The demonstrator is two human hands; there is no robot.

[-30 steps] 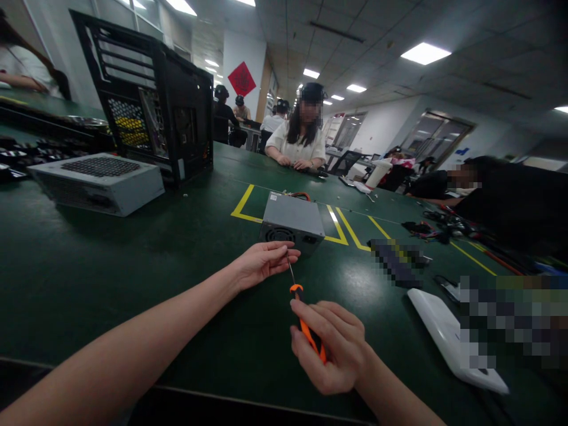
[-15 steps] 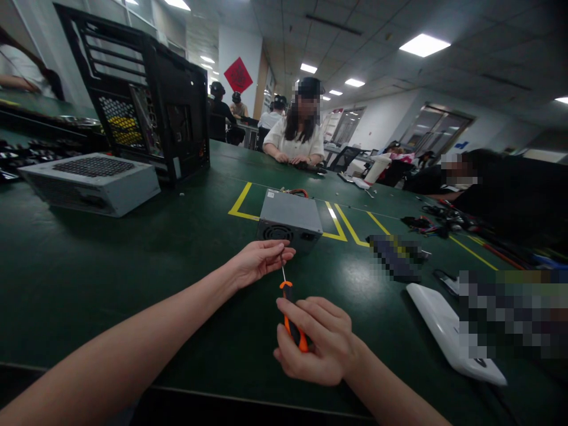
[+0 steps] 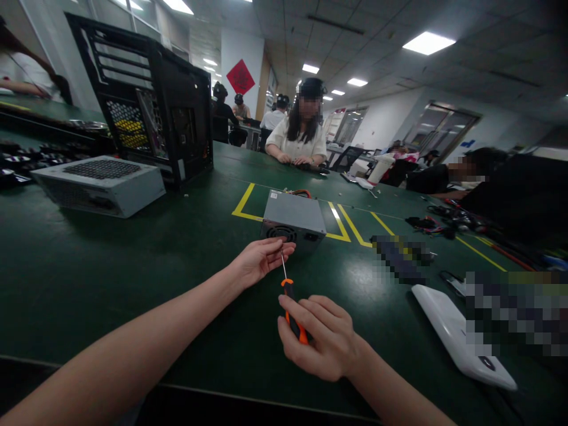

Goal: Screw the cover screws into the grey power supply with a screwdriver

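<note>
An orange and black screwdriver (image 3: 289,290) is in my right hand (image 3: 322,337), its handle between thumb and fingers and its thin shaft pointing up and away. My left hand (image 3: 261,260) meets the tip of the shaft with thumb and fingertips pinched. Whatever small thing may be between those fingers is too small to make out. Just beyond the left fingertips a grey power supply unit (image 3: 295,212) rests on the green table (image 3: 213,343), its round fan grille and power socket facing me. Red and dark wires show at its back edge.
At the left stand a second power supply (image 3: 106,186) and a black computer case (image 3: 173,100). A white device (image 3: 461,337), a blurred dark object (image 3: 397,258) and cables (image 3: 457,216) lie on the right. A co-worker (image 3: 299,136) sits across the table.
The view has shifted slightly, so the things on the table appear a little further right. Both hands keep nearly the same pose, with the screwdriver tip still at my left fingertips.
</note>
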